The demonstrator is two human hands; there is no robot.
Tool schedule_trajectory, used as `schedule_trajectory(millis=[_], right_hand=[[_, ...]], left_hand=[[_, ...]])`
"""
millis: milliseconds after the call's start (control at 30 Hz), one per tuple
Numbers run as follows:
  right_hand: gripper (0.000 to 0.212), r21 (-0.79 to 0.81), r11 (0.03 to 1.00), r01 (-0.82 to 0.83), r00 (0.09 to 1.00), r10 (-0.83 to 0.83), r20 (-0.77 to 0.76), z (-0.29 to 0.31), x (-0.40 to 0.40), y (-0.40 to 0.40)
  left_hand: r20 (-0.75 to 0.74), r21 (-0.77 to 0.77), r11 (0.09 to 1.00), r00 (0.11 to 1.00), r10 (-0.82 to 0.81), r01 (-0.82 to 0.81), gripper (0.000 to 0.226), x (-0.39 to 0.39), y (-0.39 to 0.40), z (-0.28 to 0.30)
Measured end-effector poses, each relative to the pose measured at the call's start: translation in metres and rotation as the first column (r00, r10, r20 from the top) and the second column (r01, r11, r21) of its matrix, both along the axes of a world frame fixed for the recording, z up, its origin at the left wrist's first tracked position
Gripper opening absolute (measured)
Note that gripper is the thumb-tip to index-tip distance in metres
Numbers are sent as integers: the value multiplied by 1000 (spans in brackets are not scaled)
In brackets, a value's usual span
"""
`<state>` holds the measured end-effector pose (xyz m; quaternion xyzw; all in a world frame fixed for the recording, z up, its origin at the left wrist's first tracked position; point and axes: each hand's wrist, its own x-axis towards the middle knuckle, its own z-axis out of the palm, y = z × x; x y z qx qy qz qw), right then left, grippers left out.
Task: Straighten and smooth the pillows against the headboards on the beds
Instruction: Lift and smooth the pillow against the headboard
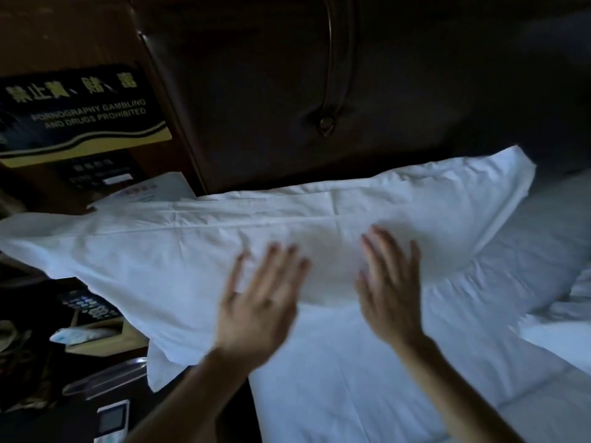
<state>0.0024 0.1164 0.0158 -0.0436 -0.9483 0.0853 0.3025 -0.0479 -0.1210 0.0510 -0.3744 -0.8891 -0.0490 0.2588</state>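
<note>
A long white pillow [179, 251] lies across the head of the bed, its far edge against the dark padded headboard [319, 75]. Its left end hangs past the mattress over the nightstand. My left hand [259, 302] hovers flat and open over the pillow's near middle, fingers spread and blurred. My right hand [390, 282] is beside it, palm down, fingers apart, on or just above the pillow. Neither hand grips any fabric. The white bed sheet [351, 378] shows beneath my forearms.
On the left stands a wooden nightstand [105, 343] with a telephone [89, 308], a tissue pack and papers. A dark sign [80, 116] leans behind it. A rumpled white duvet [563, 318] lies at the right edge.
</note>
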Motion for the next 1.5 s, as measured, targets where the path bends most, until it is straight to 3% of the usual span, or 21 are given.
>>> schedule_trajectory(millis=[100,233,367,433,500,600,633,667,700,733,767,800,900,1000,1100,1233,1433,1500], right_hand=[[48,0,998,61,998,-61,5,-37,0,-22],[48,151,978,144,987,-154,56,-46,-21,31],[51,162,971,173,975,-193,112,-26,-20,101],[47,134,988,77,991,-90,100,-11,-14,117],[37,16,1000,1,998,-2,58,9,-1,113],[23,-340,939,-40,993,74,88,33,23,76],[20,-519,854,-37,962,172,214,37,25,61],[19,-667,743,42,866,307,395,35,23,50],[17,-712,686,153,676,453,581,29,16,42],[17,-658,725,203,426,540,726,17,6,36],[21,-578,792,199,192,547,815,3,-5,33],[27,-519,839,163,47,518,854,-12,-17,32],[44,-511,844,161,-58,525,849,-37,-56,41],[65,-444,892,85,-193,452,871,-40,-72,68],[74,-350,931,102,-158,363,918,-37,-61,97],[71,-265,951,162,-78,280,957,-30,-35,105],[79,-332,925,-187,-221,289,931,-23,-45,6],[78,-316,921,-228,-244,261,934,-24,-56,-1]], left_hand=[[46,-154,976,988,-147,153,61,8,29,-38],[8,-311,945,994,-105,102,61,-34,-14,-41],[-52,-318,948,998,-44,26,56,-51,-73,-24],[-46,-277,960,998,-48,34,54,-47,-88,-18],[23,-121,990,997,-71,73,45,-33,-87,-13],[321,207,977,939,-121,55,28,1,-52,-15],[561,265,964,818,-130,-29,26,9,-33,-17],[830,254,955,541,-135,-151,25,12,-14,-22],[978,157,962,173,-119,-223,25,10,3,-31],[986,31,981,-156,-62,-194,23,5,17,-42],[933,-72,993,-357,33,-95,23,-4,26,-52],[895,-141,990,-428,126,-5,30,-14,32,-61],[839,-250,952,-452,303,174,51,-48,30,-62],[757,-319,885,-471,454,339,58,-75,11,-54],[744,-395,853,-427,514,340,57,-77,-6,-53],[793,-457,837,-288,537,301,57,-59,3,-52],[817,-403,868,-313,483,289,57,-31,44,-72],[817,-402,871,-317,481,284,64,-36,49,-71]])
